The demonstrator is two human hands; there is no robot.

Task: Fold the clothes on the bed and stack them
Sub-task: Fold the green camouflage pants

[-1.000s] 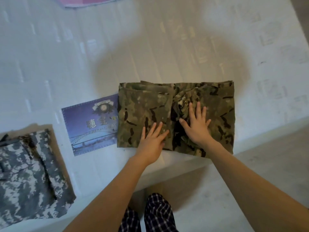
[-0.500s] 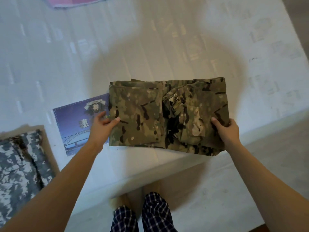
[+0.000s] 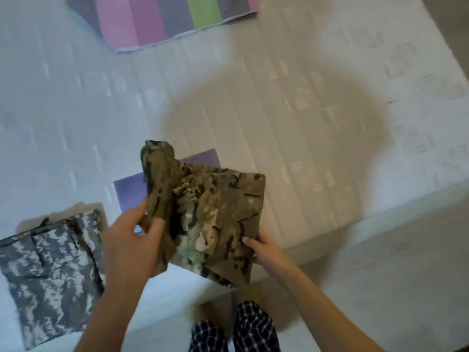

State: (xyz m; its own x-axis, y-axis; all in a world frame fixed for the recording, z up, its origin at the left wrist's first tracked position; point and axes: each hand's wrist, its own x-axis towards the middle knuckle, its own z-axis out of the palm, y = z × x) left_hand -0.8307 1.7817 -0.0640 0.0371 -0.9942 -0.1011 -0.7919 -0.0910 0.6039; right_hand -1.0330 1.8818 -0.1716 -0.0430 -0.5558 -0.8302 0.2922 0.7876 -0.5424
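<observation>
Risk first: we judge the folded brown camo garment (image 3: 215,219) could fall open on the way to the stack, since its left end bunches up loose above our left hand (image 3: 132,240) and only the edges are pinched. Left hand fingers (image 3: 154,232) are clamped on that bunched left edge, thumb on top. Right hand (image 3: 266,247) grips the lower right corner, thumb on the cloth, the other fingers hidden underneath. The garment is lifted and tilted over the near edge of the bed (image 3: 279,97), partly covering a purple printed card (image 3: 129,189). A sagging middle could also drag the card. Fabric looks stiff woven cotton, creased, with a patch pocket, roughly square in shape. The grey digital-camo garment (image 3: 50,270) lies folded flat at our left, probably the stack base. Mattress cover is quilted and pale. A striped cloth (image 3: 162,19) lies at the far side.
</observation>
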